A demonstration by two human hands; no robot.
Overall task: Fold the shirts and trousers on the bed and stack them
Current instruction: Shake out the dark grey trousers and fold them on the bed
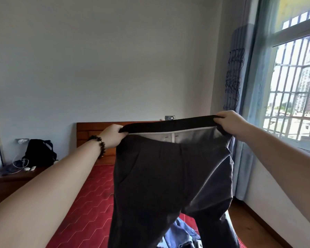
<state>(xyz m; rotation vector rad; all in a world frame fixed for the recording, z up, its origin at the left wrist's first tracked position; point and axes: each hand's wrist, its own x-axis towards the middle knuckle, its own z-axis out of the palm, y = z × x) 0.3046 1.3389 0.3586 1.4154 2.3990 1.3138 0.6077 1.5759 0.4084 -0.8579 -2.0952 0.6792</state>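
Trousers (170,176) are hanging between both hands above the bed (89,203), legs running off the bottom edge. Left hand (113,136) is gripping one waistband end, right hand (230,123) the other. Below the right hand, blue clothes (182,235) are lying mostly hidden behind the legs.

Dark grey trousers (170,176) are held up by the waistband above the red bed (89,203), legs hanging down; a blue garment (182,233), possibly denim, is seen crumpled beneath.
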